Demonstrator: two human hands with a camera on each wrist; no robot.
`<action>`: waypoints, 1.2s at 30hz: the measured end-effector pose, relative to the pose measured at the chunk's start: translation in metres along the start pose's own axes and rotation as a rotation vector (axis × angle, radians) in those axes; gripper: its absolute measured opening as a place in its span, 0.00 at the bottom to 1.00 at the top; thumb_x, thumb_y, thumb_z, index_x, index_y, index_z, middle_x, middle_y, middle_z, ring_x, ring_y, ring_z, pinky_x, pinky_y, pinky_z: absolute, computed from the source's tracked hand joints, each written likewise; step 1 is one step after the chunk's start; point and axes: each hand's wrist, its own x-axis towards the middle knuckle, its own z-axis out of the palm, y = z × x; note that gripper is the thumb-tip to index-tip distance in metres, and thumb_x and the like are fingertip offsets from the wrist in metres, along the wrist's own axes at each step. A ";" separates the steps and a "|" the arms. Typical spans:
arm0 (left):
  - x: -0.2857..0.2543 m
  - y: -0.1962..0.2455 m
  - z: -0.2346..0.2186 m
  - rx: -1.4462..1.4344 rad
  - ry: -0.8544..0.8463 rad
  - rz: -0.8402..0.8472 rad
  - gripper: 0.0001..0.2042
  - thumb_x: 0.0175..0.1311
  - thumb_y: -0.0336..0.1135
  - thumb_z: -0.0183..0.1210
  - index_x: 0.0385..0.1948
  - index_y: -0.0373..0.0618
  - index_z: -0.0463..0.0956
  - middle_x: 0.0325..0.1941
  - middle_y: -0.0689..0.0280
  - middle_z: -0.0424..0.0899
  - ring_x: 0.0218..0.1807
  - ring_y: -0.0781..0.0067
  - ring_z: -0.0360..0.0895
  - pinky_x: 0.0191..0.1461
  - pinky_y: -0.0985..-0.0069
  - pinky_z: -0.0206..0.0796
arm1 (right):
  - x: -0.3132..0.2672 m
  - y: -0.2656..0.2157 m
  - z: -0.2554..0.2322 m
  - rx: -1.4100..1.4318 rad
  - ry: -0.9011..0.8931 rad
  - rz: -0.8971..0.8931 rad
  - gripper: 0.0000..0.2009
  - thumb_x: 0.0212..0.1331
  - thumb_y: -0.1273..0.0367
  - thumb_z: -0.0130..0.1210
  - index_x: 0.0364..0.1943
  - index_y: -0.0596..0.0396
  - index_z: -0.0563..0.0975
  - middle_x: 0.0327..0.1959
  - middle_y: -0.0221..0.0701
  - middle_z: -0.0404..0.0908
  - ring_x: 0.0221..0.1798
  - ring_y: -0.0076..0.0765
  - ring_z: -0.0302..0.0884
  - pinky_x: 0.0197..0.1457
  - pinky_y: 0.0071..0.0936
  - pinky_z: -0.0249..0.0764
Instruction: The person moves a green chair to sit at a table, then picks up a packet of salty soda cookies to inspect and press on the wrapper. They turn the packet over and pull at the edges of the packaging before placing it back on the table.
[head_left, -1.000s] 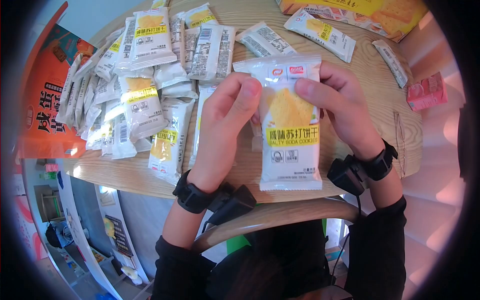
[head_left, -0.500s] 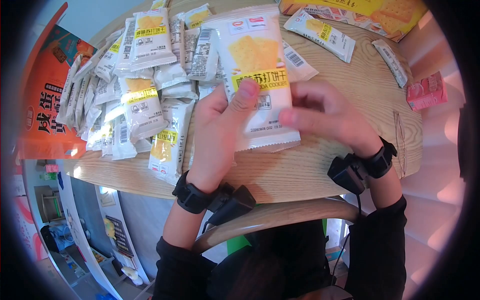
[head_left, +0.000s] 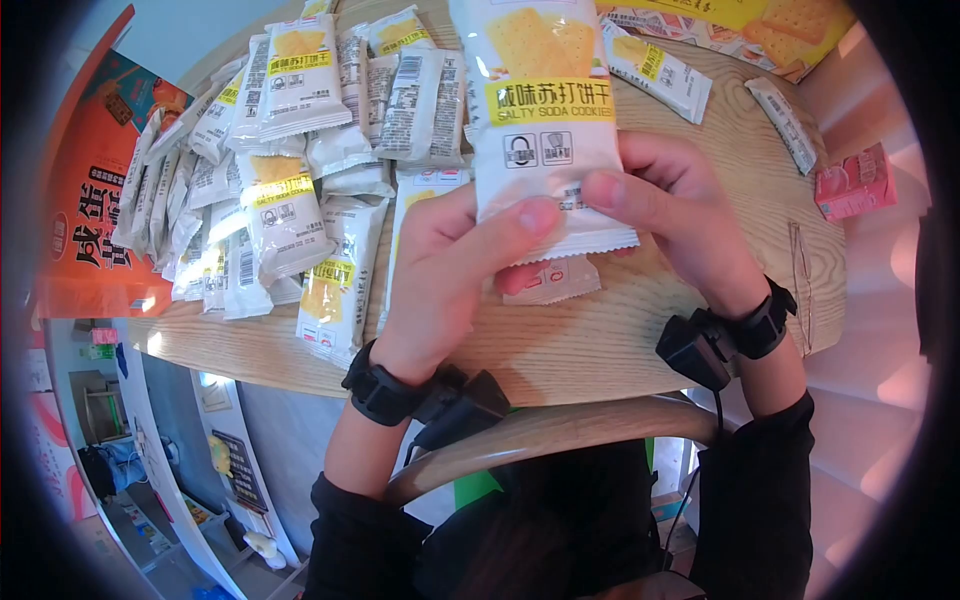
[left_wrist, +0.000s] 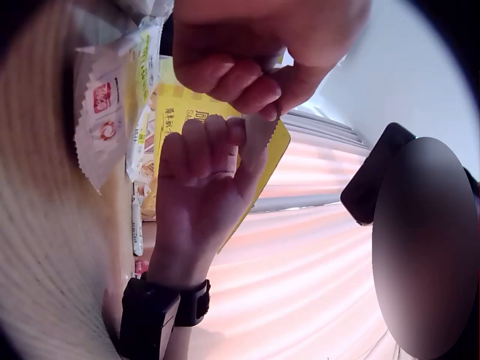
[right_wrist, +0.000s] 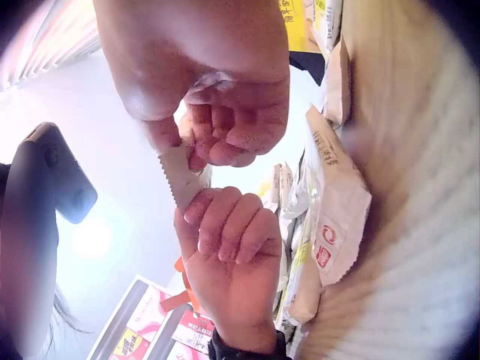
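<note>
Both hands pinch the lower end of a white and yellow cookie packet marked "Salty Soda Cookies", held up above the table with its printed front facing me. My left hand grips the lower left corner, thumb on the front. My right hand has its thumb on the front near the lower right corner and its fingers behind. The wrist views show the packet's jagged end between the two hands, with fingers curled. Another packet lies on the table beneath, mostly hidden by the held one.
A heap of similar packets covers the table's left side, beside an orange box. At the back right are a loose packet and a yellow cookie box. A small pink box stands at the right edge, near another packet.
The packet first hung below the hands, held by its top end. It was turned and raised, and both hands now hold its lower end, with the packet extending away from me.
</note>
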 end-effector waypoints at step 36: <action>0.004 -0.009 0.001 0.114 -0.131 -0.019 0.14 0.50 0.40 0.49 0.31 0.36 0.70 0.20 0.72 0.69 0.20 0.86 0.61 0.23 0.89 0.55 | -0.002 0.004 -0.005 0.184 0.077 -0.001 0.12 0.42 0.68 0.51 0.29 0.63 0.72 0.20 0.27 0.73 0.19 0.11 0.65 0.18 0.06 0.56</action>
